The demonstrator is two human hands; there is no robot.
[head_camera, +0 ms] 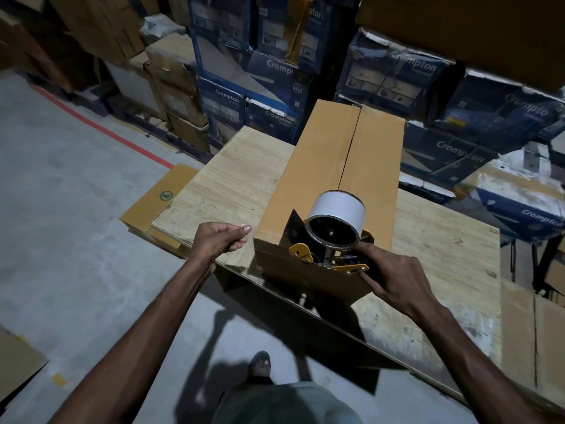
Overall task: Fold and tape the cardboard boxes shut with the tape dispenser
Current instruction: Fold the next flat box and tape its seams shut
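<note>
At the cardboard box's (324, 166) near end on the table (226, 179), your right hand (394, 276) grips the tape dispenser (333, 237), your left hand (218, 240) curls beside it, hold unclear: centre the dispenser on the seam (348, 154), pull straight.

tan cardboard box (321, 166), yellow-and-black tape dispenser (330, 255), white tape roll (339, 209)

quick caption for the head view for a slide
Right hand holds the tape dispenser on the near end of a closed cardboard box; left hand curled beside it.
</note>
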